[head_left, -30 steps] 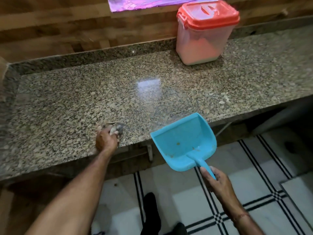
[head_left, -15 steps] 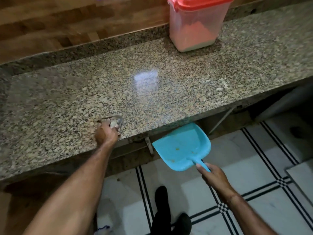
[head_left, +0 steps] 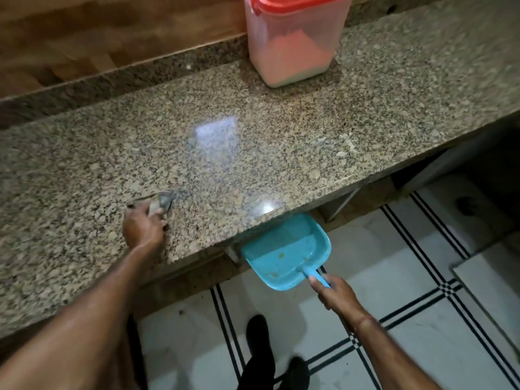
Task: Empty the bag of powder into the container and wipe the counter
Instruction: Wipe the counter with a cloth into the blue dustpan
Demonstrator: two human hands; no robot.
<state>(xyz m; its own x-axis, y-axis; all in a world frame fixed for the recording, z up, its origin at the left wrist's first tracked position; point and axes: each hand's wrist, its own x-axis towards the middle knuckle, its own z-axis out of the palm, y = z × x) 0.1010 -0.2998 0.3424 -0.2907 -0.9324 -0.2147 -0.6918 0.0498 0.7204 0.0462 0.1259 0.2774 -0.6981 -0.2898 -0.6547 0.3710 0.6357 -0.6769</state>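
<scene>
A speckled granite counter point(head_left: 253, 130) runs across the view. My left hand point(head_left: 142, 228) presses a small grey cloth point(head_left: 157, 202) onto the counter near its front edge. Below that edge, my right hand point(head_left: 336, 295) grips the handle of a blue dustpan point(head_left: 284, 253), whose front lip is tucked under the counter's lip. A translucent container point(head_left: 289, 43) with an orange lid stands at the back of the counter, partly full of pale powder. A few pale specks of powder point(head_left: 344, 142) lie on the counter to the right.
A wooden wall point(head_left: 112, 32) backs the counter. The floor point(head_left: 394, 333) below has white tiles with black stripes. My dark shoes point(head_left: 261, 350) stand close to the counter. The open space under the counter at right is dark.
The dustpan has dropped from above the counter's edge to just beneath it. My left hand stays on the cloth in about the same spot. The view has tilted downward.
</scene>
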